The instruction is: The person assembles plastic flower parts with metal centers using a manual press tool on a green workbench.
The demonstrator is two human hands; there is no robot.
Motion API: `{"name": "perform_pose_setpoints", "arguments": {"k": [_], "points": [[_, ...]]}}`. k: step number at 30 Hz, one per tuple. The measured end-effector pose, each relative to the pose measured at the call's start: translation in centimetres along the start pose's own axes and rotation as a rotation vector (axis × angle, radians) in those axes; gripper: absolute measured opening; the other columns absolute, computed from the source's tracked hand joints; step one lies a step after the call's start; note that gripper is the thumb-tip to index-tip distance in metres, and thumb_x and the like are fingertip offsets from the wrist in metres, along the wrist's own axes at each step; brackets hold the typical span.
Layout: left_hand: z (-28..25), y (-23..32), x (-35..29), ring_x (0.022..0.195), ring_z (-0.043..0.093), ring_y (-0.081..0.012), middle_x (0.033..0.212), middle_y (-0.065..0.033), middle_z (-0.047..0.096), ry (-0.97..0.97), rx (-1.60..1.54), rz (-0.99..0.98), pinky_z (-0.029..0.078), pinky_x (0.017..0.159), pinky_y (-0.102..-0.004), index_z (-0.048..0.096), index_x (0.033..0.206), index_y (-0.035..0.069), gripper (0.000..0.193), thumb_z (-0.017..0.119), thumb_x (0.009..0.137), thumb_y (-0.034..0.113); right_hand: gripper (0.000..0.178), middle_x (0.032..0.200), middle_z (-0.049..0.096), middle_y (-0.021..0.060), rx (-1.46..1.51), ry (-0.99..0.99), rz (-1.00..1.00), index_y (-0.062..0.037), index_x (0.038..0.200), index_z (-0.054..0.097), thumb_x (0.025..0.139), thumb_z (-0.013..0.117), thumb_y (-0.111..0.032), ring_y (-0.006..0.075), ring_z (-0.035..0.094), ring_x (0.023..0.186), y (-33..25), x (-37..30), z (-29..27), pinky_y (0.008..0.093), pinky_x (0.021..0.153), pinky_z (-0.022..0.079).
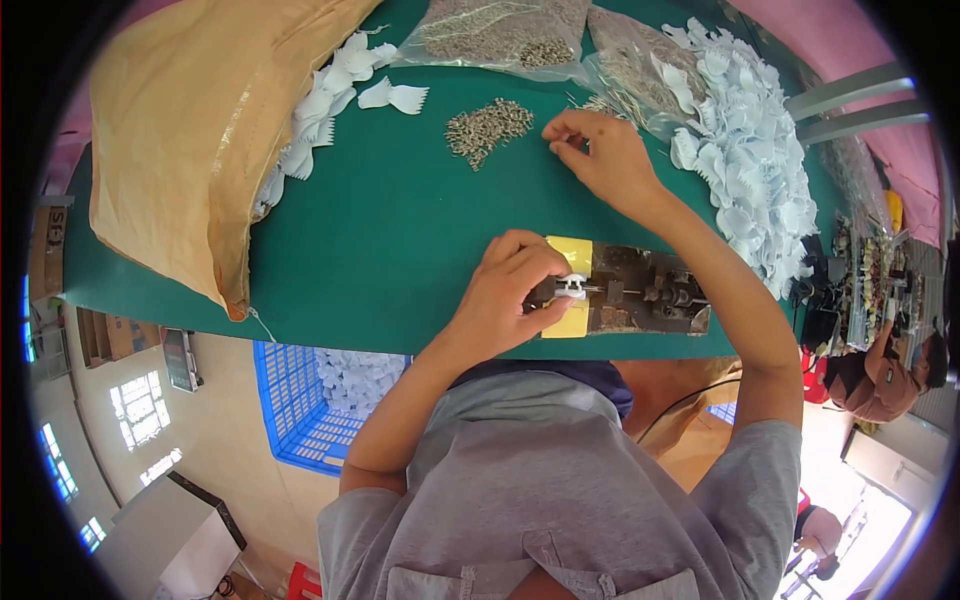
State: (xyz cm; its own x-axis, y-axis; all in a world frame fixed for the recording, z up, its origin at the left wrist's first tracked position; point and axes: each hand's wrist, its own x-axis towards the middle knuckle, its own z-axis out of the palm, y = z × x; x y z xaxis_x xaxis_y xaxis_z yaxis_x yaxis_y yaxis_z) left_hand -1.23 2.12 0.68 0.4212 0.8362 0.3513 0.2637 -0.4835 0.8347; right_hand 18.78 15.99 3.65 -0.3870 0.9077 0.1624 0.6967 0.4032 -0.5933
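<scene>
My left hand (508, 290) has its thumb and fingers closed around a small white plastic piece (572, 286). That piece sits at the left end of a dark metal jig (650, 290), against a yellow pad (568, 325). Further out, my right hand (605, 160) hovers over the table with thumb and forefinger drawn close together. Anything between those fingertips is too small to make out. A pile of small metal parts (488, 130) lies left of the right hand, and thin metal pins (612, 106) lie just beyond it.
White toothed plastic pieces (745, 150) are heaped at the right of the green table (390, 230). More spill from a brown sack (190, 130) at the left. Clear bags (490, 35) of metal parts lie at the back. A blue crate (290, 410) stands below the near edge.
</scene>
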Motion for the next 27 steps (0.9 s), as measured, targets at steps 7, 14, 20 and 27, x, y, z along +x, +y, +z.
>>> {"name": "perform_pose_setpoints", "arguments": {"k": [7, 14, 20, 27], "points": [[0.2, -0.5, -0.2, 0.111, 0.058, -0.0289, 0.106, -0.0078, 0.067, -0.005, -0.04, -0.003, 0.045, 0.097, -0.0432, 0.066, 0.105, 0.008, 0.029, 0.083, 0.084, 0.018, 0.015, 0.092, 0.07, 0.005, -0.157, 0.086, -0.171, -0.0105, 0.101, 0.074, 0.09, 0.077, -0.019, 0.0272, 0.069, 0.094, 0.3, 1.5, 2.9, 0.0424, 0.077, 0.057], [0.0, 0.0, 0.0, 0.11, 0.059, -0.0302, 0.105, -0.0085, 0.067, -0.021, -0.022, 0.005, 0.044, 0.098, -0.0437, 0.065, 0.105, 0.008, 0.028, 0.082, 0.085, 0.019, 0.012, 0.089, 0.066, 0.01, -0.318, 0.074, -0.271, -0.0045, 0.09, 0.068, 0.089, 0.074, -0.015, 0.0319, 0.067, 0.09, 0.3, 2.1, 3.2, 0.0457, 0.08, 0.055], [0.0, -0.1, -0.2, 0.108, 0.06, -0.0304, 0.105, -0.0088, 0.068, 0.0, -0.009, 0.027, 0.044, 0.098, -0.0433, 0.065, 0.106, 0.007, 0.028, 0.081, 0.086, 0.02, 0.012, 0.091, 0.073, 0.0082, 0.012, -0.112, -0.081, -0.0036, 0.102, 0.074, 0.093, 0.074, -0.011, 0.021, 0.07, 0.08, 0.2, -1.2, -0.7, 0.0345, 0.073, 0.057], [-0.2, -0.1, 0.1, 0.103, 0.063, -0.0273, 0.106, -0.0061, 0.07, 0.009, 0.017, 0.039, 0.046, 0.093, -0.0398, 0.069, 0.107, 0.009, 0.03, 0.085, 0.084, 0.017, 0.015, 0.092, 0.076, 0.0077, 0.047, -0.046, 0.144, -0.0042, 0.102, 0.077, 0.092, 0.076, -0.014, 0.018, 0.072, 0.078, -0.8, -2.6, 0.4, 0.033, 0.072, 0.057]]}}
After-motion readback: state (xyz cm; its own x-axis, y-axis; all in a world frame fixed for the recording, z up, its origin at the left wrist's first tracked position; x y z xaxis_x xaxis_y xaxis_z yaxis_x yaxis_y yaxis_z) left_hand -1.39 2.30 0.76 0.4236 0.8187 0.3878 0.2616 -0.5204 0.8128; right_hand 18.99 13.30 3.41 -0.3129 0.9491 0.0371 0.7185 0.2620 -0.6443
